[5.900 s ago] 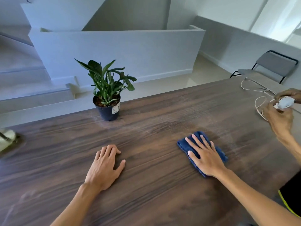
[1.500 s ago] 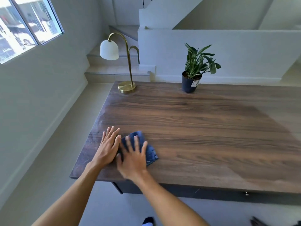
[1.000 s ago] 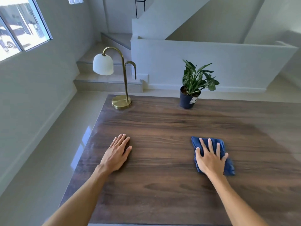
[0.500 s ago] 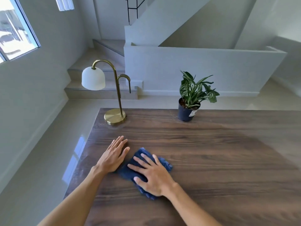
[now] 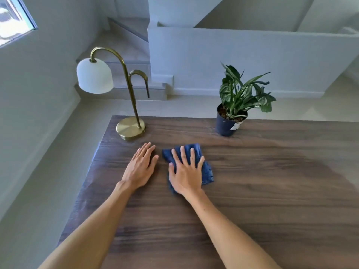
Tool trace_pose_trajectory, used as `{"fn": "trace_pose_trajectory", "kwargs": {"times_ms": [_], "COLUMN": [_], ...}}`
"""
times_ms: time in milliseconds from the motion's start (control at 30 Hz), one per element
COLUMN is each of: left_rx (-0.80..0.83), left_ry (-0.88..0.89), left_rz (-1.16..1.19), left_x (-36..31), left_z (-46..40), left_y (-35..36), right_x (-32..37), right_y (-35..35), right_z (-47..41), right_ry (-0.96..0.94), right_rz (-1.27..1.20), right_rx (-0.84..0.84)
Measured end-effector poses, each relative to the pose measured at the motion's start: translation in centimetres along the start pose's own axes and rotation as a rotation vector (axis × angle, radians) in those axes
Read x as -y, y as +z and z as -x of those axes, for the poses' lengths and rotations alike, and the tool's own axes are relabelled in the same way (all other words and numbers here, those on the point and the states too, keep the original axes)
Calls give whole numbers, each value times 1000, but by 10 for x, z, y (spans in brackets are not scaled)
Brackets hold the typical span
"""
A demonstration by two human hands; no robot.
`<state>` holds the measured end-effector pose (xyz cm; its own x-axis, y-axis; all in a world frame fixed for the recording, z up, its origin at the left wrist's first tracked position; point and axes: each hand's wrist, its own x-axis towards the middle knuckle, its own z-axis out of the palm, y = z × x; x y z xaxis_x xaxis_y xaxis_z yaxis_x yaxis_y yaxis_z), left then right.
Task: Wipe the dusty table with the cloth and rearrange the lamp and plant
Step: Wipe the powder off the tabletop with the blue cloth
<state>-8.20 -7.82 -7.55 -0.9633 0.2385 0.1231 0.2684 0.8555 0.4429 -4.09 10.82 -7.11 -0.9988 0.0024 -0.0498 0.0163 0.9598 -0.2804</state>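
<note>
Slid farther up the dark wood-grain table point(image 5: 252, 200): folded blue cloth point(image 5: 206, 171) under flat right hand point(image 5: 185, 174), fingers now pointing toward lamp side.

The scene was bright and evenly lit by daylight, with the window point(image 5: 14, 20) at the upper left blown out to near white. Soft glare washed over the right side of the table point(image 5: 272, 191), paling the wood grain there, while the left part stayed darker. Shadows were faint and diffuse under the left hand point(image 5: 140, 167) and right hand point(image 5: 185, 174). Wide-angle distortion bent the walls and table edges towards the frame's borders. Focus was fairly sharp throughout, with slight compression softness.
</note>
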Motion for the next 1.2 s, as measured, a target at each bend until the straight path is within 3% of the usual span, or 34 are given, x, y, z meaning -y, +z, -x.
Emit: {"fn": "trace_pose_trajectory", "kwargs": {"times_ms": [67,133,200,267,400,600,767,933,1200], "left_rx": [-5,2,8,-4,-28,-53,-77,-77,-87], "left_ry": [-28,4,27,27,37,39,58,78,74], "left_rz": [39,6,-29,-52,-95,-58,-35,-53,-17], "left_x": [6,7,8,7,7,10,11,12,17], "left_z": [-3,-3,-3,-3,-4,-8,-6,-7,-9], "left_y": [1,3,5,7,9,7,7,5,7], "right_x": [12,-14,-50,-71,-46,14,-4,-74,-50], "right_y": [6,-2,-11,-16,-15,-2,1,-16,-19], "right_z": [6,-3,-21,-49,-125,-192,-99,-73,-189], "right_ry": [-276,-390,-352,-173,24,-68,-323,-150,-112], "right_rz": [16,-17,-2,37,40,17,2,74,39], "right_rx": [55,70,34,-1,29,69,31,-14,51]}}
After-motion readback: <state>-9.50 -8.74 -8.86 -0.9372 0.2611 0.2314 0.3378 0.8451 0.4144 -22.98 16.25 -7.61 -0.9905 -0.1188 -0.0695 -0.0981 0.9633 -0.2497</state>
